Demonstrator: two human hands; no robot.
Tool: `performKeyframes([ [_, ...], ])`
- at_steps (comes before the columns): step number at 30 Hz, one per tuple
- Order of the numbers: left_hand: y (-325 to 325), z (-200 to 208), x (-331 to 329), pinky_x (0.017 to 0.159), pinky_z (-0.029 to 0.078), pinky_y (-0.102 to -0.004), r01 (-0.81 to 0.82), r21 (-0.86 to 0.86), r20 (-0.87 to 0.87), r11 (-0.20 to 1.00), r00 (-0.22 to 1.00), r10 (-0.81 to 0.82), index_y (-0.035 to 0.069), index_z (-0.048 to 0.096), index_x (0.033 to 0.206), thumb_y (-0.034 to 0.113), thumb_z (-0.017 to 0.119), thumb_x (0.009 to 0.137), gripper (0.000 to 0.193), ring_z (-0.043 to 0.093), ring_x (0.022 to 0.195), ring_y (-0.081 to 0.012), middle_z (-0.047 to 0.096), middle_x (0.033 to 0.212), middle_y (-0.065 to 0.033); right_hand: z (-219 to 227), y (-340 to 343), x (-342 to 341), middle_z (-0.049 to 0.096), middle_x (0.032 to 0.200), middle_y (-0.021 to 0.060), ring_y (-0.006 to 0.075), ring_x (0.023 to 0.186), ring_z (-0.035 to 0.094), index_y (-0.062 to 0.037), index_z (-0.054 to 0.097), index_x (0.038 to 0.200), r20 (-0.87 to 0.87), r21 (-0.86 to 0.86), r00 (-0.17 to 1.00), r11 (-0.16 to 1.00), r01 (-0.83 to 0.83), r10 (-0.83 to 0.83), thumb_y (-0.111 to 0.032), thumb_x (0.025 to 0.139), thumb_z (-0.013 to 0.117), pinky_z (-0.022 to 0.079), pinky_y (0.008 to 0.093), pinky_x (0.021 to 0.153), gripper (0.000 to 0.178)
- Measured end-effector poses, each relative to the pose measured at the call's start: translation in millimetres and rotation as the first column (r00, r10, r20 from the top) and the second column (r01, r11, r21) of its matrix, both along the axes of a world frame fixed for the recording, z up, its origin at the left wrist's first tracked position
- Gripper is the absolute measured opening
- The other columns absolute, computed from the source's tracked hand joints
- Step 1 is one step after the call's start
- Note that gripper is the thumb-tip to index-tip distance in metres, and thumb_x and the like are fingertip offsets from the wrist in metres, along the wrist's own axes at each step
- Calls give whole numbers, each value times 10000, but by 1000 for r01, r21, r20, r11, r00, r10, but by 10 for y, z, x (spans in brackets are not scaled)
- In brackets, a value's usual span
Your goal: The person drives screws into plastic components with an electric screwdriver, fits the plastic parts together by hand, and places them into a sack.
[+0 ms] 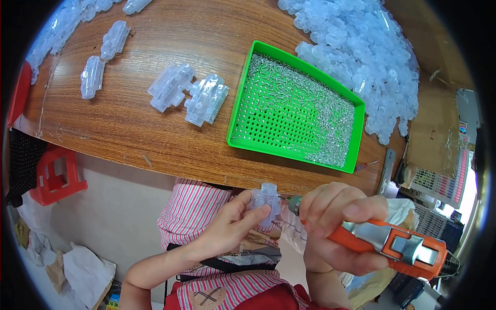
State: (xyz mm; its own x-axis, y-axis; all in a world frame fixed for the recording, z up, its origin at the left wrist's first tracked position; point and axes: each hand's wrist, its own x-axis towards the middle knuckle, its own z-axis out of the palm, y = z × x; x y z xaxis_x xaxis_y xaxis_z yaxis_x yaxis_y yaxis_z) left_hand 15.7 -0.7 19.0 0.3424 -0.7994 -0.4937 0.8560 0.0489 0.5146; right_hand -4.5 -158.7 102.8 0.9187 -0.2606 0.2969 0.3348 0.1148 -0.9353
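Note:
My left hand (pixel 226 231) grips a clear plastic housing (pixel 267 198) near the table's front edge, thumb on its face and fingers behind. My right hand (pixel 333 212) is wrapped round an orange electric screwdriver (pixel 413 249) with silver metal parts. The tool lies nearly sideways, its green nose pointing left at the housing's right side. Whether its bit touches the plastic is too small to tell. Just beyond the hands stands a green perforated tray (pixel 268 149) holding many small silver screws, thickest along its far and right sides.
A large heap of clear plastic parts (pixel 361 46) covers the far right of the wooden table (pixel 129 113). Two pairs of clear housings (pixel 206 98) lie left of the tray. At the right edge rests a metal ruler (pixel 386 170). A red stool (pixel 57 175) stands on the left floor.

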Motion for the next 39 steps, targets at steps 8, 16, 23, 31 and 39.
performKeyframes([
  [8, 1, -50, -62, 789, 481, -232, -55, -22, -28, 998, 998, 54, -6, 458, 1228, 151, 498, 976, 300, 573, 931, -74, 592, 1039, -37, -220, 77, 10, 569, 690, 76, 215, 610, 576, -1, 542, 1001, -22, 97, 1000, 995, 6, -4, -388, 739, 787, 487, 333, 586, 527],
  [16, 3, -7, -73, 674, 496, -206, -47, 85, 121, 995, 992, 36, -39, 501, 1132, 93, 535, 951, 226, 579, 790, -47, 607, 921, -36, -246, 89, 83, 539, 587, 48, 190, 533, 533, -68, 488, 851, 22, -106, 999, 994, -39, 41, -658, 732, 656, 461, 319, 516, 625],
  [23, 14, -188, -188, 532, 403, -203, -75, 136, 198, 988, 979, 48, -7, 538, 1116, 170, 574, 937, 254, 474, 647, 1, 568, 715, 34, -225, 119, 93, 552, 597, 64, 183, 524, 529, -33, 527, 933, -54, -233, 998, 972, -41, 29, -668, 761, 613, 461, 321, 498, 663],
  [31, 73, 40, -129, 769, 487, -225, -90, 36, 5, 995, 996, 90, 1, 433, 1232, 107, 544, 950, 321, 589, 903, -72, 606, 1017, -33, -147, -378, 414, 522, 659, 74, 189, 590, 515, 18, 473, 1102, 213, 120, 972, 990, 72, -96, -640, 851, 507, 433, 314, 523, 705],
  [39, 122, 85, -51, 858, 497, -253, -131, 111, -111, 985, 983, 143, -6, 416, 1209, 23, 606, 884, 378, 606, 961, -110, 612, 1081, -84, -422, -391, 528, 477, 604, 39, 145, 538, 456, -16, 502, 1074, 73, 17, 979, 982, 188, -189, -653, 873, 434, 393, 292, 502, 672],
])
